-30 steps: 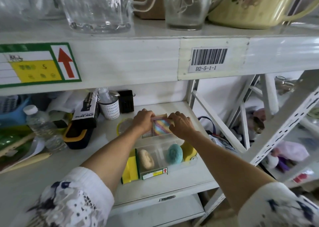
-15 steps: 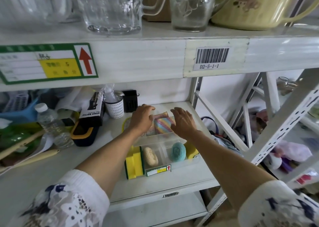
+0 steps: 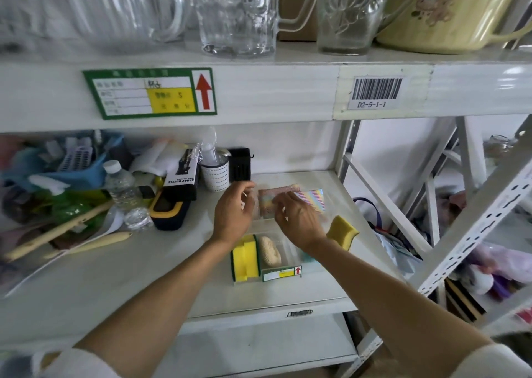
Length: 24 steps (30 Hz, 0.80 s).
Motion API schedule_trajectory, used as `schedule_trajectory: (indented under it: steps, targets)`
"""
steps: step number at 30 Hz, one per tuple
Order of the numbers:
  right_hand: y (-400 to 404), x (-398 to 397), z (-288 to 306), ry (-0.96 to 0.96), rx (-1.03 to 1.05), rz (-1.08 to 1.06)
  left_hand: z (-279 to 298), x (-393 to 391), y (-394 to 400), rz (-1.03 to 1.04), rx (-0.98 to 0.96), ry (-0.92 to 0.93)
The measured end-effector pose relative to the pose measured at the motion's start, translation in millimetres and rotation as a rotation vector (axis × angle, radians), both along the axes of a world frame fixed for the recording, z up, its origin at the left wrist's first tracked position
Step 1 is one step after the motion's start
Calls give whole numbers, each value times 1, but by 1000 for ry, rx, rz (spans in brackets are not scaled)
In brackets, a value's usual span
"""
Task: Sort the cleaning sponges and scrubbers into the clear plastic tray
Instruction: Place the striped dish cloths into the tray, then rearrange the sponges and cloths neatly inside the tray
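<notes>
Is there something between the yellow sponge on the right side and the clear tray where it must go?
Yes. The right hand and its forearm lie between the yellow sponge and the clear tray. No other object stands between them.

The barcode label [image 3: 376, 92] on the upper shelf edge [image 3: 273, 90] reads "D2-5-1-1" — the black box [image 3: 182, 181] below says "SPRAY BOTTLE". The green-framed label [image 3: 149, 92] shows "5" and a red arrow.
</notes>
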State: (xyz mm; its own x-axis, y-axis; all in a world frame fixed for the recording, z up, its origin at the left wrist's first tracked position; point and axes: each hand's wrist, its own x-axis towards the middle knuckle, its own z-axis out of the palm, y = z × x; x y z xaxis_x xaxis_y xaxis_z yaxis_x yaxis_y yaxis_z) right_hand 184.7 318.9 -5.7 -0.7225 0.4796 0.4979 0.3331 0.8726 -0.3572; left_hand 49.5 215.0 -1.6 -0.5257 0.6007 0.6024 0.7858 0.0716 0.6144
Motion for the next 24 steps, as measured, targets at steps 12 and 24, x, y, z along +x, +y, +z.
schedule_trajectory:
  steps: [12,24]
  targets:
    - [-57,12,-27,-205,-214,135,-50,12,-100,95,-258,-112]
    - [-79,13,-39,-204,-278,122,-66,31,-96,118,-456,-185]
